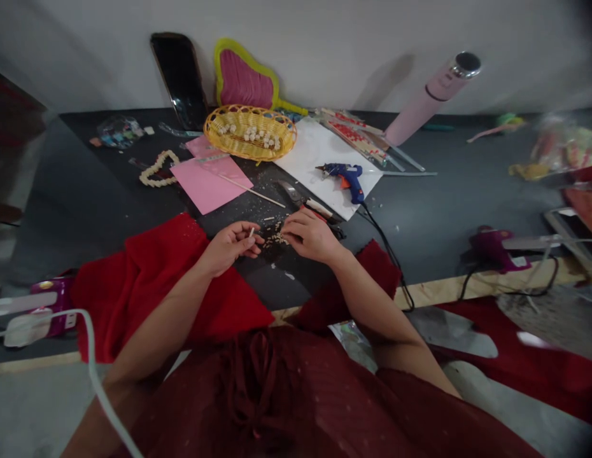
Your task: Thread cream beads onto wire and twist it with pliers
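Left of the grip, a red cloth (114, 273) lies below the left forearm, and beyond it a pale heart-shaped frame (157, 183) rests on the dark table (100, 200). A pink paper (210, 186) lies forward and left of the grip. The left hand (235, 245) holds one short pale stick (251, 233), pinched between the thumb and the fingers. Straight beyond this grip stands a yellow basket (243, 151) with small white pieces (262, 136) inside, and nearer there is a long thin stick (268, 198). Just right of the grip, many small pale bits (275, 239) are scattered on the table, between the two hands. The right hand (312, 236) is at the edge of these bits, its fingers bent together; whether they pinch one bit, one cannot tell. Just beyond it are the pliers (291, 192), and farther right, a blue glue gun (351, 179) on a white sheet (300, 156)
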`<act>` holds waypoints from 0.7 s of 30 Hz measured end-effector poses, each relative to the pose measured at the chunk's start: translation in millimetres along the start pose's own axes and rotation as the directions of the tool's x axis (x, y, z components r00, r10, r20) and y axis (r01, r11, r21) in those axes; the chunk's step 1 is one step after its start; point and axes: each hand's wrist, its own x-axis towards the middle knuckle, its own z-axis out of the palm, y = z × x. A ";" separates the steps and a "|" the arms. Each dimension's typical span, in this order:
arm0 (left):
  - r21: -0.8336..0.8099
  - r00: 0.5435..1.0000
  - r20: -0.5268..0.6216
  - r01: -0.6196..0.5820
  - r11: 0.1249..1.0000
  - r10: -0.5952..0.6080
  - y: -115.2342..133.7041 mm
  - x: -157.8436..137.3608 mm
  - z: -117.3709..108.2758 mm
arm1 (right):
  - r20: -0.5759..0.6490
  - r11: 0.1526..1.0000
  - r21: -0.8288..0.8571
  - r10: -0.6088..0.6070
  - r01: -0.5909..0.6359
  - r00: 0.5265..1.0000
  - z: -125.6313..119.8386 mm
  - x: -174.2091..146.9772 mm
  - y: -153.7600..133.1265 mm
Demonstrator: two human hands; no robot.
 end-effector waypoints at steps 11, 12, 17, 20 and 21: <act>0.032 1.000 0.007 -0.028 0.999 0.028 -16.3 5.1 -5.3 | 0.139 0.972 -0.235 0.054 -0.020 0.989 13.9 -1.5 -6.7; 0.024 1.000 0.002 -0.021 0.999 0.021 -14.4 4.4 -4.4 | 0.151 0.967 -0.255 0.048 -0.008 0.987 13.2 0.3 -9.5; 0.002 0.999 -0.039 0.006 1.000 -0.006 -1.5 -0.8 2.2 | 0.152 0.938 -0.345 0.087 -0.030 0.985 8.6 7.5 -22.4; -0.011 0.998 -0.054 0.011 1.000 -0.012 -0.4 -2.0 3.2 | 0.118 0.952 -0.307 0.054 -0.015 0.992 9.3 7.6 -21.3; -0.015 0.998 -0.059 0.016 1.000 -0.017 -1.1 -1.8 3.2 | 0.093 0.961 -0.277 0.045 -0.017 0.995 10.0 7.4 -19.6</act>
